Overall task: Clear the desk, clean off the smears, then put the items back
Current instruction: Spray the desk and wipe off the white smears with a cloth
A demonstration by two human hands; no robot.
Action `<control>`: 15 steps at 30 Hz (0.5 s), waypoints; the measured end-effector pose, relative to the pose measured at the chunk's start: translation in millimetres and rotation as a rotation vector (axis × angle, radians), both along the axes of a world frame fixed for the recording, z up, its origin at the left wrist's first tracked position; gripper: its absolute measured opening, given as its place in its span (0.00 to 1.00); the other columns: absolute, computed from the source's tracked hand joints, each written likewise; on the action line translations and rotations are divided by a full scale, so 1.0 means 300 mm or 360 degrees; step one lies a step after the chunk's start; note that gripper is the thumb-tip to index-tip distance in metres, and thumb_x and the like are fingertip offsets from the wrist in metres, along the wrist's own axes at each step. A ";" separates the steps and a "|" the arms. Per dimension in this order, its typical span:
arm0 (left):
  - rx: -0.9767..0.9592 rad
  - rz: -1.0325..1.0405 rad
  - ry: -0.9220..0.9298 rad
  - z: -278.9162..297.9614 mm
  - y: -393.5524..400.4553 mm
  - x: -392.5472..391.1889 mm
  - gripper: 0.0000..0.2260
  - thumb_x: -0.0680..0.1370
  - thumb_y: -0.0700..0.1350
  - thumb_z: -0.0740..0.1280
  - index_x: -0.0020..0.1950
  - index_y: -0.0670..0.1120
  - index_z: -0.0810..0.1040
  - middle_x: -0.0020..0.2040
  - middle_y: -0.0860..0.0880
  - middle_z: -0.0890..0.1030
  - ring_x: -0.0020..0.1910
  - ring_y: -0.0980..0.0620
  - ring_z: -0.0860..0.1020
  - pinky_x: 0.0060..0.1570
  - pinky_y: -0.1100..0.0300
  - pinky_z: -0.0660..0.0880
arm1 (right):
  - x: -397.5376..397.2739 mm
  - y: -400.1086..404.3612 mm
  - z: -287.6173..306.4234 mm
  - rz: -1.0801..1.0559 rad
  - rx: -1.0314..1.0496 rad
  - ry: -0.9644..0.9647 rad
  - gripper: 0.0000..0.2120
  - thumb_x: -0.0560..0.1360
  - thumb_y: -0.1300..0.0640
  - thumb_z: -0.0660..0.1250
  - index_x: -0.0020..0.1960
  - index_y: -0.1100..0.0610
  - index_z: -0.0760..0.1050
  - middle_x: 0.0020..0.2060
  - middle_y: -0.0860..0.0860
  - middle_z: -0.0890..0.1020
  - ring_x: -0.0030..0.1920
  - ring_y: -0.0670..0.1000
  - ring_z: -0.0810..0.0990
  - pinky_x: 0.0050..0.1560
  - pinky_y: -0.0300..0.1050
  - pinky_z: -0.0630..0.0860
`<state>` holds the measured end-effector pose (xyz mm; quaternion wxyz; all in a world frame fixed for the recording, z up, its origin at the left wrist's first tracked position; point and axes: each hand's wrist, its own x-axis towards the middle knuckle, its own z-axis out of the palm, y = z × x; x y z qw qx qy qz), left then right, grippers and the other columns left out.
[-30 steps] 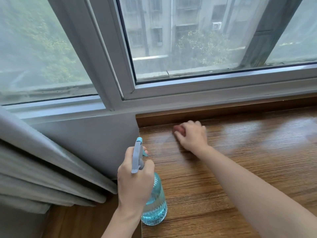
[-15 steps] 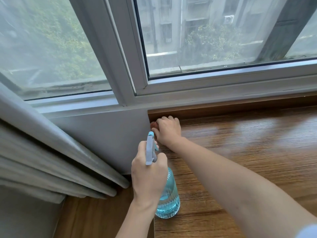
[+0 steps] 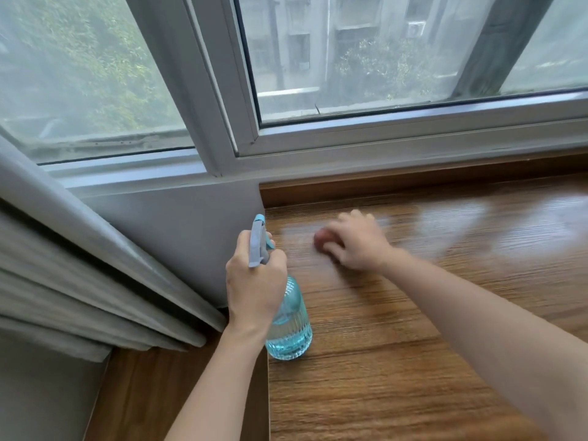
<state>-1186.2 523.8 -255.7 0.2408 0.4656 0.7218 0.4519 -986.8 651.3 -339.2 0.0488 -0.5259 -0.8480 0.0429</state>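
Observation:
My left hand [image 3: 254, 281] grips the neck of a clear spray bottle [image 3: 289, 329] with blue liquid, which stands on the wooden desk [image 3: 397, 345] near its left edge. Its pale blue trigger head [image 3: 258, 240] sticks up above my fingers. My right hand [image 3: 356, 243] is blurred with motion and holds a small reddish cloth [image 3: 319, 238] pressed on the desk near the back left corner. Most of the cloth is hidden under my fingers. A pale wet sheen lies on the wood around and to the right of that hand.
A white window frame [image 3: 222, 90] and sill run along the back of the desk. A white wall [image 3: 178, 233] bounds the desk's left side. Grey curtains [image 3: 79, 265] hang at the left, above a lower wooden surface [image 3: 152, 393].
My right hand with the cloth went left into the back corner, then came back right and a little nearer. My left hand stayed on the bottle.

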 end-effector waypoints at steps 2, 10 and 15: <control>0.0008 -0.0008 0.0047 0.000 0.001 0.005 0.07 0.78 0.39 0.66 0.47 0.51 0.73 0.38 0.49 0.79 0.37 0.45 0.83 0.38 0.44 0.81 | 0.053 0.053 0.008 -0.0531 -0.0029 -0.0014 0.17 0.78 0.40 0.64 0.63 0.46 0.76 0.58 0.51 0.78 0.61 0.59 0.73 0.58 0.54 0.70; 0.0046 0.0020 0.0131 -0.008 -0.002 0.023 0.03 0.80 0.40 0.66 0.49 0.48 0.74 0.39 0.49 0.77 0.36 0.47 0.78 0.33 0.55 0.73 | 0.039 -0.347 -0.010 0.0334 -0.0082 0.0257 0.17 0.77 0.42 0.65 0.65 0.45 0.74 0.54 0.47 0.78 0.56 0.52 0.72 0.54 0.51 0.67; 0.0002 -0.0026 0.0101 0.003 0.002 0.033 0.06 0.79 0.39 0.65 0.46 0.50 0.72 0.38 0.51 0.76 0.35 0.48 0.76 0.34 0.57 0.70 | 0.206 -0.141 -0.006 -0.0554 0.0039 -0.0066 0.18 0.79 0.39 0.62 0.65 0.45 0.75 0.60 0.52 0.78 0.61 0.59 0.74 0.59 0.54 0.71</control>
